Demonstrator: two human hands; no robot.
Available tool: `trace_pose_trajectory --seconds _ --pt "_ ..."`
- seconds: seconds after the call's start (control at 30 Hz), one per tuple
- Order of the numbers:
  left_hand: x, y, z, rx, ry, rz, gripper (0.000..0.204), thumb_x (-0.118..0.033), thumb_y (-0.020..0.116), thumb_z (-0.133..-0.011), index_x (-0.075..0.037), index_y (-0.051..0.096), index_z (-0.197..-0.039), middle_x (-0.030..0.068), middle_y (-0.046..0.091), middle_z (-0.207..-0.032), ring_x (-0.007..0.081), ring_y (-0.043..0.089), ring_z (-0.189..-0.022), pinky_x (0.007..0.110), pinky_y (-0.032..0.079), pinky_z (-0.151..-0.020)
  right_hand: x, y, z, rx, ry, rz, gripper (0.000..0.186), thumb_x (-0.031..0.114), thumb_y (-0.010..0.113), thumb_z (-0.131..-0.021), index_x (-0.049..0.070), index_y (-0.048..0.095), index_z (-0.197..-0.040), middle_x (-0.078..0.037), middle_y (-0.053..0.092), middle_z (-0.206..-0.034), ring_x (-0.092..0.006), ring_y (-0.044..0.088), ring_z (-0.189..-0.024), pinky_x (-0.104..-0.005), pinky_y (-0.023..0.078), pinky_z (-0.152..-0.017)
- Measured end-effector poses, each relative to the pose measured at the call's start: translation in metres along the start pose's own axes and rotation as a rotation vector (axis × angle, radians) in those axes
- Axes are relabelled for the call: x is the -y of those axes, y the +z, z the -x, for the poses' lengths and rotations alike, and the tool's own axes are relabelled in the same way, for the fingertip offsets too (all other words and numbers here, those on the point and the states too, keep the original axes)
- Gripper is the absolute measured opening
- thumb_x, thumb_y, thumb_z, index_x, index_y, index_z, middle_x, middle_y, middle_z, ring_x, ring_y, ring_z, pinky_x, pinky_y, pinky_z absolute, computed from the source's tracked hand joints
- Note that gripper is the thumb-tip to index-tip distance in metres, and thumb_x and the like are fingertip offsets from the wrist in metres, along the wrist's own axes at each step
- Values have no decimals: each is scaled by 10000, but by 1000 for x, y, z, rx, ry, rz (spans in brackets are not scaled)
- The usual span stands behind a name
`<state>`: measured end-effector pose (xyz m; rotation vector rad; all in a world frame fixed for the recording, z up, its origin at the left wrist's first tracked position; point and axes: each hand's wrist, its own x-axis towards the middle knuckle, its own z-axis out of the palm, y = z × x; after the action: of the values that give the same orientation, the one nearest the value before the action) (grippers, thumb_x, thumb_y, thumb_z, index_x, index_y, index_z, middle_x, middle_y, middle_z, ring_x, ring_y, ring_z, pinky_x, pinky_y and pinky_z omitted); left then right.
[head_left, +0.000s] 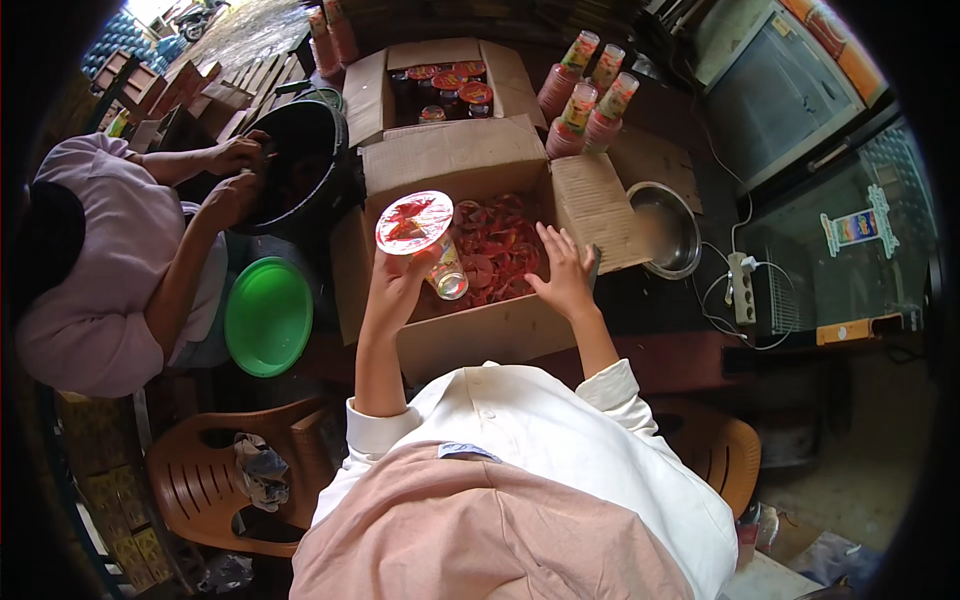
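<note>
Red-lidded cup (pixel 425 240) (over cardboard box (pixel 480 335)).

My top: white long-sleeved shirt, cuffs pushed up both forearms. Pale pink cloth over my shoulders. Grips bare.

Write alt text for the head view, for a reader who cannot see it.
A person's left hand holds a sealed cup with a red foil lid over an open cardboard box of red lids, the right hand resting inside. Beside them, another person reaches into a black bucket.
</note>
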<state>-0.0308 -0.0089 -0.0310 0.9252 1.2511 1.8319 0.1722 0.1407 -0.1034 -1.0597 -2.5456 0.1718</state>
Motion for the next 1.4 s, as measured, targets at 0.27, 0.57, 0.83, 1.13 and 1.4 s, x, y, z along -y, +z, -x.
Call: trace_pose_trajectory --seconds 0.27,0.57,0.83,1.13,1.4 --pt "5 -3 14 -21 -36 9 407 -81 600 -857 -28 436 -1226 44 540 -1159 128 505 -1050 273 399 -895 -9 -17 16 -11 224 -1073 758 -32 593 -723 76 264 -1397 -135 574 -1173 -173 544 -1065 -287 421 -893" --pt "5 -21 31 -44 -32 25 401 -81 600 -857 -32 441 -1221 43 555 -1140 126 513 -1043 276 400 -889 -38 -12 44 -481 729 -846 385 137 685 -768 20 567 -1115 -63 657 -764 -109 582 -716 -298 462 -705" --pt "10 -37 35 -21 -68 74 469 -11 613 -820 -34 405 -1240 46 538 -1147 133 517 -1034 275 429 -864 -61 28 53 -376 910 -548 644 188 751 -703 -75 434 -1197 -91 660 -792 -149 618 -741 -265 485 -705" --pt "13 -38 27 -19 82 39 415 -6 603 -828 -35 431 -1204 40 541 -1109 114 520 -986 261 439 -816 -56 -8 47 -399 1006 -1401 402 -28 646 -762 7 507 -1137 -55 629 -896 -122 603 -798 -244 474 -705" --pt "-4 -20 17 -24 53 -276 486 -102 739 -688 -38 485 -1098 59 620 -936 146 596 -764 303 447 -725 36 -62 -10 -208 373 -1078 273 -37 652 -759 42 614 -1018 -27 613 -885 -90 574 -784 -225 464 -686"
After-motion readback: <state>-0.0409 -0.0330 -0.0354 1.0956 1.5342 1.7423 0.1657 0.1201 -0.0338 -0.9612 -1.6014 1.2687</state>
